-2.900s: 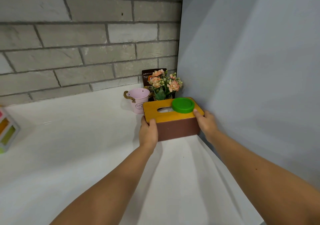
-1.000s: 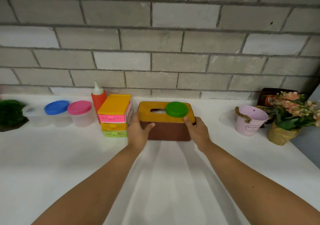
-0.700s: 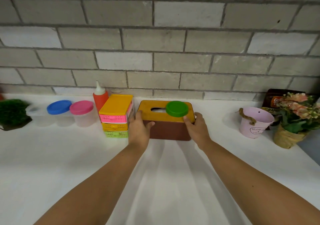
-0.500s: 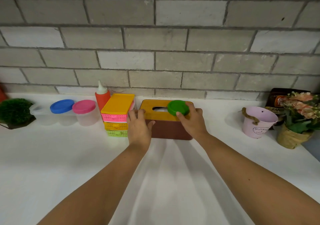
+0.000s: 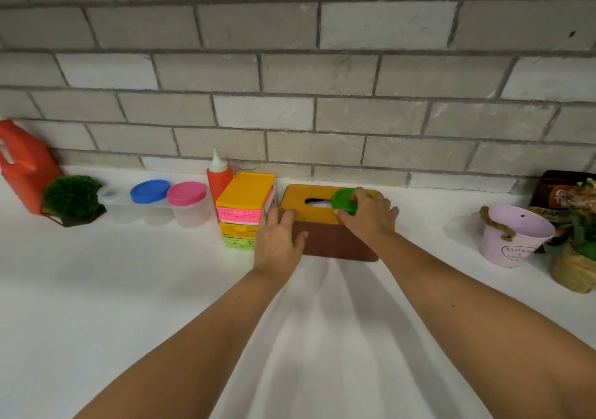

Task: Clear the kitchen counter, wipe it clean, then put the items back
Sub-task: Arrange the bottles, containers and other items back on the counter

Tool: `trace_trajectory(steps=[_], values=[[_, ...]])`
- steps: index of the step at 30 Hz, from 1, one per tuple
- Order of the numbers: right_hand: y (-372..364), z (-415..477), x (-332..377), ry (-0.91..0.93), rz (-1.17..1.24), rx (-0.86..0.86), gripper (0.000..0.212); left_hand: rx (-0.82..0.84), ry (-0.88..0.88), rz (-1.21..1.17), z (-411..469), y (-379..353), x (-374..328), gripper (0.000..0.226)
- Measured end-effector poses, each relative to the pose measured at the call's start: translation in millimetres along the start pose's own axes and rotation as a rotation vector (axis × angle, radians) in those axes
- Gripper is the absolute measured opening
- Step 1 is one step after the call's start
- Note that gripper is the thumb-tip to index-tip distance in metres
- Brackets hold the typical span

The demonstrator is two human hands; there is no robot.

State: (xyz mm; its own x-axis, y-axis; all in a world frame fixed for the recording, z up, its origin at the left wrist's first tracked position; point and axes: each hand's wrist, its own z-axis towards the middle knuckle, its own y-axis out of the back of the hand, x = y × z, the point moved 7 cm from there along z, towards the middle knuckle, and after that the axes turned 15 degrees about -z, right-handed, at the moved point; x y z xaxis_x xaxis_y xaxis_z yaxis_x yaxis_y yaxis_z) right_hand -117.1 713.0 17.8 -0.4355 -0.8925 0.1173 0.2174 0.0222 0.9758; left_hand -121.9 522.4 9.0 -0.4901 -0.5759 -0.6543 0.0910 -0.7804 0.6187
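A brown tissue box [image 5: 335, 241] with a yellow-wood top stands on the white counter [image 5: 135, 289] against the brick wall. A green round lid [image 5: 342, 199] lies on the box's top, right of the slot. My right hand [image 5: 367, 215] is closed around that lid, fingers over its rim. My left hand [image 5: 279, 239] rests flat against the box's left end, fingers spread, between the box and the small drawers.
Left of the box stand a stack of small coloured drawers [image 5: 245, 209], a red squeeze bottle [image 5: 218, 173], tubs with pink [image 5: 186, 192] and blue [image 5: 150, 190] lids, a green plant [image 5: 71, 197] and a red jug [image 5: 22, 163]. A pink bucket [image 5: 512, 238], flower pot [image 5: 574, 270] and brown packet [image 5: 561, 192] stand right.
The tissue box came from the right corner to beside the drawers and was set down. My right hand left the box's end and closed on the green lid; my left hand loosened.
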Motion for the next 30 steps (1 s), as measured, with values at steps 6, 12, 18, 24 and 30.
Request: trace_trajectory(steps=[6,12,18,24,30], values=[[7,-9,5,0.0,0.052,-0.045,0.054,-0.003,-0.045,-0.046,-4,16,-2,0.039],[23,-29,18,0.049,0.15,-0.156,0.053,-0.038,-0.041,-0.177,-9,33,0,0.034],[48,-61,61,0.248,0.294,-0.219,0.058,-0.049,0.036,-0.388,-8,68,7,0.031],[60,-98,143,0.396,0.341,-0.23,0.066,-0.013,0.111,-0.548,-4,120,34,0.037],[51,-129,236,0.36,0.392,-0.179,0.07,-0.008,0.143,-0.596,-18,199,86,0.032]])
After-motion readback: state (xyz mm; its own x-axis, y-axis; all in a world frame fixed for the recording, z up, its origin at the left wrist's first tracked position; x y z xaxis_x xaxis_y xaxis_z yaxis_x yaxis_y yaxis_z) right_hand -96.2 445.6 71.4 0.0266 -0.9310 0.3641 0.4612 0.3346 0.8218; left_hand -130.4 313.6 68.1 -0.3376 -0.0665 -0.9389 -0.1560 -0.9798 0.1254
